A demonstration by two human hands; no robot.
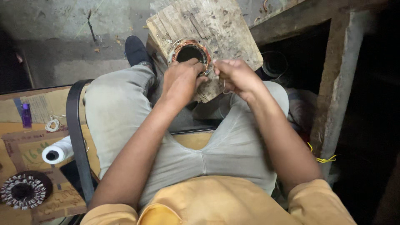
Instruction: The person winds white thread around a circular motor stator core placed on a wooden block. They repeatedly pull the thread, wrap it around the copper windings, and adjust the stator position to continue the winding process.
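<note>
A round motor stator with copper windings and a dark bore lies on a worn wooden block in front of my knees. My left hand rests on the stator's near rim, fingers curled over its edge. My right hand is just right of the stator, fingers pinched on a thin wire that loops below the hand. I sit with grey trousers and yellow sleeves in view.
At left, cardboard carries a white roll, a wound stator, a purple bottle and a coil of string. A black belt crosses it. A wooden frame stands at right; a dark shoe rests on the concrete floor.
</note>
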